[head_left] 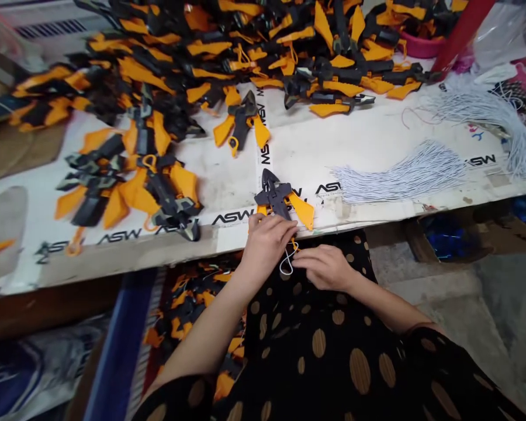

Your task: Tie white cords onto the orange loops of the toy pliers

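Note:
A black plastic toy bird with orange wings [301, 209] lies at the table's front edge, its pointed head facing away from me. My left hand [265, 242] is closed on its tail end, which the fingers partly cover. Just below the edge, a loop of white string [286, 268] hangs by the toy's small orange tail ring. The fingers of my right hand [326, 266] are pinched together at this string and ring; the exact grip is too small to make out.
A large heap of similar toys [193, 58] covers the table's far side, with several more at left. One toy [241, 126] lies apart. Cut white strings [403, 175] form a bundle at right, another bundle [477, 111] behind. More toys [179, 310] fill a space under the table.

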`<action>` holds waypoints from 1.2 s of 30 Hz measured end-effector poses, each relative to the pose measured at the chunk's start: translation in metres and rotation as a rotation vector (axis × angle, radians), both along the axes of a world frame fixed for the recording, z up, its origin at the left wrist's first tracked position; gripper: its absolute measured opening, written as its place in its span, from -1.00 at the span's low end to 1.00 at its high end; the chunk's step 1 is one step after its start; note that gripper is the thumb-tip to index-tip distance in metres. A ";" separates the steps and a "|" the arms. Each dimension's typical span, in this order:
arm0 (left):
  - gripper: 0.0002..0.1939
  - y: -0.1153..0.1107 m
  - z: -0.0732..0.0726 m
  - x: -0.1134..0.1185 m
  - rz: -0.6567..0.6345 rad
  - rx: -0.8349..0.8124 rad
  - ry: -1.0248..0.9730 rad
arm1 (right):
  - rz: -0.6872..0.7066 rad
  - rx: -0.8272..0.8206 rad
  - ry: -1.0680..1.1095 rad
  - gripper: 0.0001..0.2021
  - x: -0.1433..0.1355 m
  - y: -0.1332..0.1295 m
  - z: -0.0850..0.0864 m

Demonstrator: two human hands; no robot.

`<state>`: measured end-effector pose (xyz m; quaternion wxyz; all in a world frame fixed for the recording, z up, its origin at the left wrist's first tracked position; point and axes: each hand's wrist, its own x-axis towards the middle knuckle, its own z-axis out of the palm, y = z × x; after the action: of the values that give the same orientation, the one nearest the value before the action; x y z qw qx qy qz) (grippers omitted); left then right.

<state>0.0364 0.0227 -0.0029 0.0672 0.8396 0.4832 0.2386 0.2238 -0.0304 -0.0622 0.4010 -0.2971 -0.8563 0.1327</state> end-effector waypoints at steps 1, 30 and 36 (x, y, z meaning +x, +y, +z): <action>-0.78 0.003 0.001 0.003 -0.019 0.009 0.033 | -0.071 -0.059 0.045 -0.67 0.008 0.004 0.002; -0.78 0.034 -0.010 0.027 -0.072 -0.125 0.109 | -0.485 -0.386 -0.187 -0.81 0.019 0.037 0.017; -0.56 0.042 -0.012 0.026 -0.079 -0.251 0.020 | -0.493 -0.522 0.149 -0.88 0.021 0.039 0.019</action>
<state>0.0623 0.0645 -0.0153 0.1763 0.8453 0.4766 0.1653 0.2450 0.0089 -0.0436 0.3931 -0.5762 -0.6648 0.2673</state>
